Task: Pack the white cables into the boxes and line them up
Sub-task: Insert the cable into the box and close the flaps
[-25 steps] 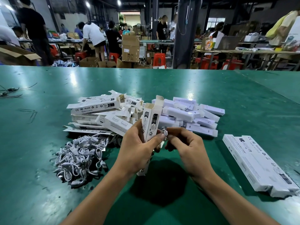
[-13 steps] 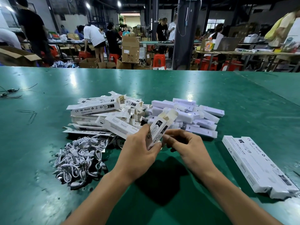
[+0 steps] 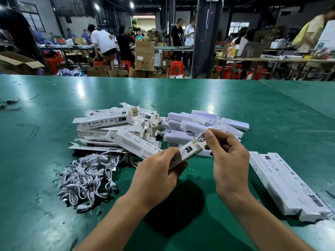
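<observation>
My left hand grips a slim white box tilted with its open end pointing up and to the right. My right hand pinches a small white cable right at that open end. A tangle of white cables lies on the green table to the left of my left hand. Behind it sits a heap of empty printed boxes. A row of packed boxes lies side by side at the right, near my right forearm.
A pile of white lamp bars lies behind my hands. Thin dark wires lie at the far left of the table. Beyond the far edge, people work at other tables among cardboard cartons and red stools.
My left hand has tipped the box from upright down towards the right. My right hand has risen and brought the cable up to the box's open end.
</observation>
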### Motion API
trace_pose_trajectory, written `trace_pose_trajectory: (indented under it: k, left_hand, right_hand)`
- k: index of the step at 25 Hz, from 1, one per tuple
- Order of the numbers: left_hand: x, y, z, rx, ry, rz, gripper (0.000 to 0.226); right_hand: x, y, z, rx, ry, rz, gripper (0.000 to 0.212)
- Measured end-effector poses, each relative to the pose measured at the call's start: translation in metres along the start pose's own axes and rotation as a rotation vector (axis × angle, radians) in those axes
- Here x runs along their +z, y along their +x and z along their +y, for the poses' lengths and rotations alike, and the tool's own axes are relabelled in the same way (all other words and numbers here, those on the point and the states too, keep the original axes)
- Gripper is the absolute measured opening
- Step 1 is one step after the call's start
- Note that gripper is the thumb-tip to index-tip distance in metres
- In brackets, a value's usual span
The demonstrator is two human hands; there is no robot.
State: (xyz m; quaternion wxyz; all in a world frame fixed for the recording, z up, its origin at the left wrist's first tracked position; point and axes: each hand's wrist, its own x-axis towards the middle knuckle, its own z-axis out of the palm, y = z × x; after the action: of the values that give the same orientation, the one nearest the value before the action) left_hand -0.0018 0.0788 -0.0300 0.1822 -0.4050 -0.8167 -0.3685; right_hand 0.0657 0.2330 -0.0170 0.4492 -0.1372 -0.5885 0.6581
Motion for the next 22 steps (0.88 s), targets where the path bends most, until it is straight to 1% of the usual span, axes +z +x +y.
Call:
trace_pose_trajectory:
  k: [4,7,11,13,14,15,17,19,22]
  left_hand:
    - [0.0,-0.001,0.002,0.019,0.022,0.072,0.028]
    - [0.0,0.0,0.002,0.033,0.059,0.099,0.03]
    - [0.0,-0.001,0.002,0.089,0.129,0.1,0.035]
    - [0.0,-0.001,0.0,0.075,0.136,0.106,0.037]
    - [0.0,-0.001,0.0,0.065,0.13,0.107,0.037]
    - [0.0,0.0,-0.001,0.06,0.121,0.108,0.037]
    - [0.0,0.0,-0.001,0.055,0.094,0.116,0.038]
    - [-0.001,0.0,0.0,0.044,0.048,0.12,0.037]
    - [-0.002,0.0,0.003,0.026,-0.022,0.089,0.043]
  right_hand:
    - [0.0,-0.004,0.005,0.003,-0.102,-0.041,0.003]
    - [-0.001,-0.004,0.01,0.038,-0.129,-0.05,0.002]
    - [0.0,-0.002,0.013,0.119,-0.159,-0.103,0.011]
    - [0.001,-0.004,0.013,0.078,-0.216,-0.124,0.015]
    - [0.001,-0.005,0.012,0.028,-0.256,-0.141,0.017]
    - [0.001,-0.005,0.011,-0.029,-0.292,-0.167,0.019]
    - [0.0,-0.005,0.006,-0.098,-0.322,-0.237,0.015]
    - [-0.001,-0.005,0.002,-0.086,-0.313,-0.333,0.011]
    - [-0.004,-0.004,-0.001,-0.023,-0.272,-0.452,0.012]
